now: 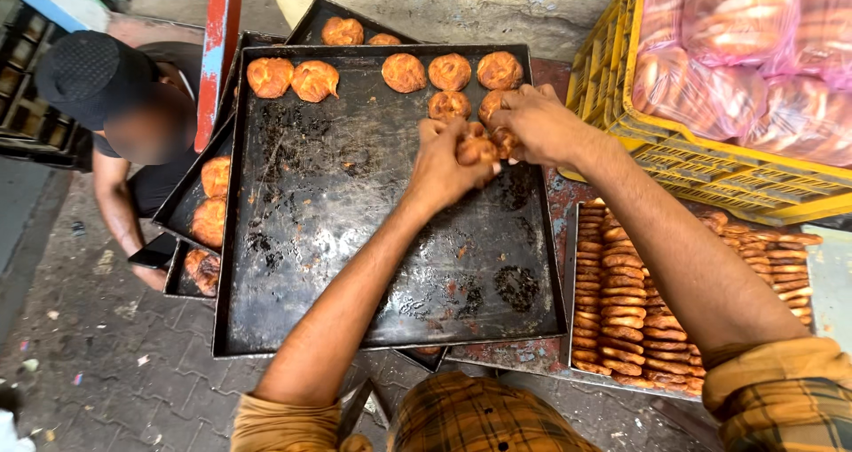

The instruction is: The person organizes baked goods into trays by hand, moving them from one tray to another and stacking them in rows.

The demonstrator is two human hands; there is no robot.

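- Paved floor point(106, 363) lies below a big black baking tray point(355, 239), stacked on other trays.
- Left hand point(444, 164) sits near the tray's 2 o'clock corner, its grip pinched on a golden bun point(477, 150).
- Right hand point(537, 124) meets it from 3 o'clock, fingers closed on buns point(504, 139) touching the first.
- More loose buns point(426, 75) line the 12 o'clock edge.
- At 4 o'clock, a metal tray point(568, 283) holds stacked buns point(621, 301) in rows.
- Yellow crate point(710, 168) of bagged buns stands at 2 o'clock.
- Another person point(133, 150) crouches at 9 o'clock.
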